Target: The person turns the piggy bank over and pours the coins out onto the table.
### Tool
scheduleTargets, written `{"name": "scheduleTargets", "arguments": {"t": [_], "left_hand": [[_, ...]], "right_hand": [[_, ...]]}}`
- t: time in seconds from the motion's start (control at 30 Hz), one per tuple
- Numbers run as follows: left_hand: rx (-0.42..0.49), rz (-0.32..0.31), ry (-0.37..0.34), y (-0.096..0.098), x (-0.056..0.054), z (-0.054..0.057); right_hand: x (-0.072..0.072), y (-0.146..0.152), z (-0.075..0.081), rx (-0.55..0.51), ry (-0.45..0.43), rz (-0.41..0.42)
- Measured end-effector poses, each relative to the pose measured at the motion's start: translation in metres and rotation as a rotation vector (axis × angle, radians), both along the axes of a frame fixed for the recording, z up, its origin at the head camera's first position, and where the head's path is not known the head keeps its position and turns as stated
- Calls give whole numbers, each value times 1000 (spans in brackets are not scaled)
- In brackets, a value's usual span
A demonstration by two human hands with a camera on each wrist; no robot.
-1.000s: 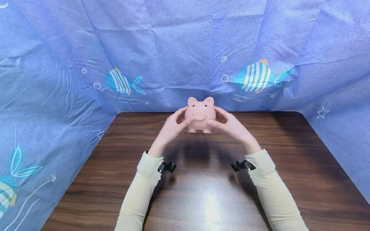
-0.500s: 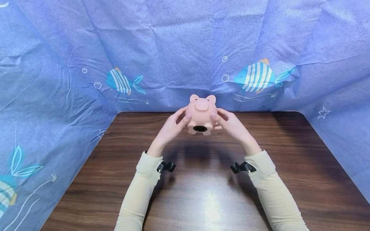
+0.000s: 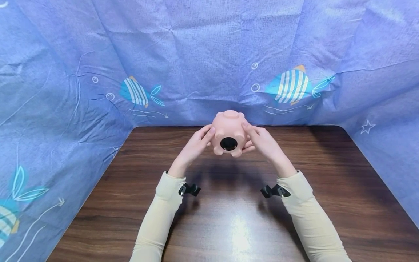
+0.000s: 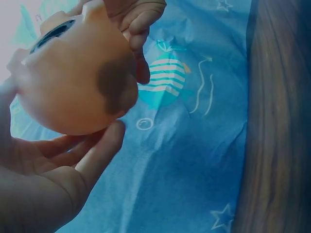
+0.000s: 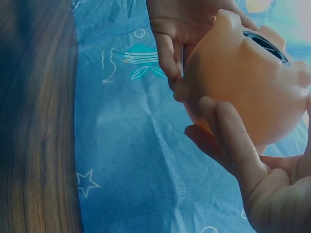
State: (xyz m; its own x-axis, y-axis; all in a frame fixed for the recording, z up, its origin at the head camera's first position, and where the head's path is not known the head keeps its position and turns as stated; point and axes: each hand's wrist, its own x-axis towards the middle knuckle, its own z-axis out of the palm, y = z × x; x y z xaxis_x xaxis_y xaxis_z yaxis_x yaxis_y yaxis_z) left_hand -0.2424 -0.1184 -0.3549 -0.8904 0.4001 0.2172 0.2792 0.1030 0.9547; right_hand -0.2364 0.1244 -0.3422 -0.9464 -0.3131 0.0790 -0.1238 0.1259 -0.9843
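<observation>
A pink piggy bank (image 3: 229, 125) is held up above the far part of the table, tipped back so its underside faces the head camera. On that underside a round black plug (image 3: 228, 143) sits between the stubby feet. The left hand (image 3: 194, 146) grips its left side, thumb on the front and fingers behind. From the other side the right hand (image 3: 266, 145) holds it, thumb near the snout and fingertips under the lower right. In the left wrist view the pig's body (image 4: 77, 82) rests between both hands; its eyes are out of sight.
A dark wood-grain table (image 3: 226, 211) lies below. Blue cloth (image 3: 209, 54) with printed fish hangs behind and at both sides, meeting the table's far edge. Each wrist wears a black strapped camera (image 3: 190, 189).
The piggy bank has turned in the hands: its face rolled up and away, and its underside with the black plug came into view. The right thumb moved up slightly; the arms stayed nearly still.
</observation>
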Motion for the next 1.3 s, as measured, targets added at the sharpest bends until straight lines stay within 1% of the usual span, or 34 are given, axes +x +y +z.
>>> {"name": "scheduleTargets", "arguments": {"t": [0.13,0.17,0.2,0.23,0.4,0.43,0.47,0.57,0.67,0.77,0.83,0.9,1.0,1.13,1.3], "left_hand": [[67,-37,-58,3,-1,-4],[81,-37,-76,4,-2,-5],[106,-42,-105,5,-2,-6],[118,-24,-131,5,-2,-6],[266,-30,-260,9,-2,-9],[281,-23,-271,10,-1,-9],[306,-33,-284,11,-1,-9],[335,-5,-290,13,1,-8],[382,26,-285,15,2,-7],[434,44,-272,16,3,-6],[452,54,-262,17,3,-6],[464,63,-254,17,3,-6],[463,82,-249,17,3,-7],[444,107,-255,18,2,-8],[445,118,-261,19,3,-9]], "right_hand": [[1,-4,0,1,-53,43],[2,-5,0,5,-64,50],[2,-6,0,12,-71,57],[2,-7,0,23,-73,57],[3,-9,0,26,-81,54],[3,-10,0,21,-83,49],[3,-10,1,15,-84,47],[3,-12,2,3,-70,32],[2,-13,2,-5,-28,8],[3,-12,2,8,29,-27],[4,-10,2,42,94,-58],[5,-8,2,68,176,-91],[10,-5,4,56,308,-156],[16,-6,9,-7,475,-242],[27,-10,15,19,676,-333]]}}
